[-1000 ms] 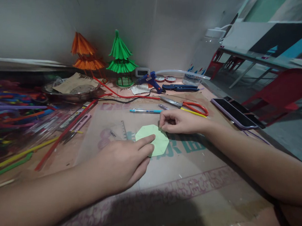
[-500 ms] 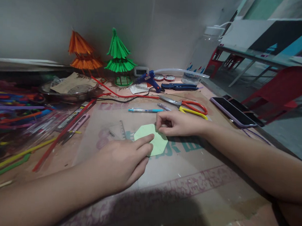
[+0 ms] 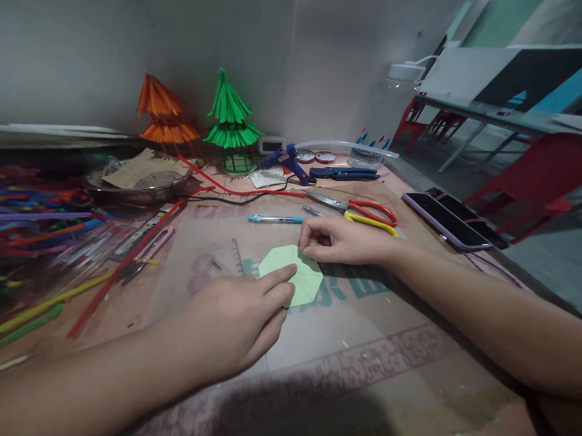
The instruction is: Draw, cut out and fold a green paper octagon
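A pale green octagonal piece of paper lies flat on the printed work sheet. My left hand rests on it from the left, with outstretched fingers pressing on its middle. At the paper's upper right edge is my right hand, its thumb and fingertips curled together in a pinch. Whatever is between those fingertips is hidden or too small to name. A clear ruler lies left of the paper. Beyond my hands are a blue pen and scissors with red and yellow handles.
At the back stand orange and green pipe-cleaner towers, a blue glue gun and a clear bottle. Pipe cleaners crowd the left, near a craft knife. A phone lies at right.
The view has tilted slightly, so the background sits a little lower. Both hands keep nearly the same places on the green paper.
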`<act>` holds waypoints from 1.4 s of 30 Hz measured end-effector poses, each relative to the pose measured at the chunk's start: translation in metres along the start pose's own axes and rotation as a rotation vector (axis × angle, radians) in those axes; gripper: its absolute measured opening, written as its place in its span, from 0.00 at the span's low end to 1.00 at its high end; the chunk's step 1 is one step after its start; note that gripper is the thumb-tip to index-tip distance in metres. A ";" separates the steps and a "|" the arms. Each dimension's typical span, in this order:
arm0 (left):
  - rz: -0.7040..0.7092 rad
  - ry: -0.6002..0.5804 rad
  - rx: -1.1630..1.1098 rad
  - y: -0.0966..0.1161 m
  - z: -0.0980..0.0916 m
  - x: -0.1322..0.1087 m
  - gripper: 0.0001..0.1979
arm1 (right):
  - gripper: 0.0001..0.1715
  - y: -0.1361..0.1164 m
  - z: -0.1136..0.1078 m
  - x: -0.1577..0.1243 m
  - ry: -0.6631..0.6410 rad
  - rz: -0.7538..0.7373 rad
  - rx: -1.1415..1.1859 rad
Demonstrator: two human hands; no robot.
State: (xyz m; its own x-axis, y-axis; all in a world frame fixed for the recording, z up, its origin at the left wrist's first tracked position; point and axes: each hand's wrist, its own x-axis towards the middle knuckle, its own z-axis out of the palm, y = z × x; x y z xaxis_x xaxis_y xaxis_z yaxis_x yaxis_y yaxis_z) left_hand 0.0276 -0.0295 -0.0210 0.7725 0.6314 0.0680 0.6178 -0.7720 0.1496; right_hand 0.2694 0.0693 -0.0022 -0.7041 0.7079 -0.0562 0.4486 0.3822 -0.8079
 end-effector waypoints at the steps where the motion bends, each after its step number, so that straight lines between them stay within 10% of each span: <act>1: 0.002 0.002 -0.004 0.000 0.000 0.000 0.15 | 0.08 0.003 0.000 0.002 0.024 -0.002 0.035; 5: 0.011 0.049 -0.001 0.001 0.001 -0.003 0.15 | 0.18 0.011 0.002 0.006 0.125 0.010 0.080; 17: 0.024 0.072 0.051 0.002 0.004 -0.001 0.16 | 0.08 -0.004 0.025 0.001 0.065 -0.194 -0.346; 42: 0.058 0.134 0.116 0.002 0.003 -0.003 0.16 | 0.07 0.004 0.019 0.008 0.190 -0.200 -0.451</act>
State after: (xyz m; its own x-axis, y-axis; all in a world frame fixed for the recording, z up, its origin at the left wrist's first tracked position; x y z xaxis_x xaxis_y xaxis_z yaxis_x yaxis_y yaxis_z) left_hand 0.0269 -0.0336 -0.0240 0.7856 0.5836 0.2056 0.5916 -0.8058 0.0270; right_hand 0.2551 0.0654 -0.0172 -0.7065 0.6743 0.2148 0.5375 0.7088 -0.4569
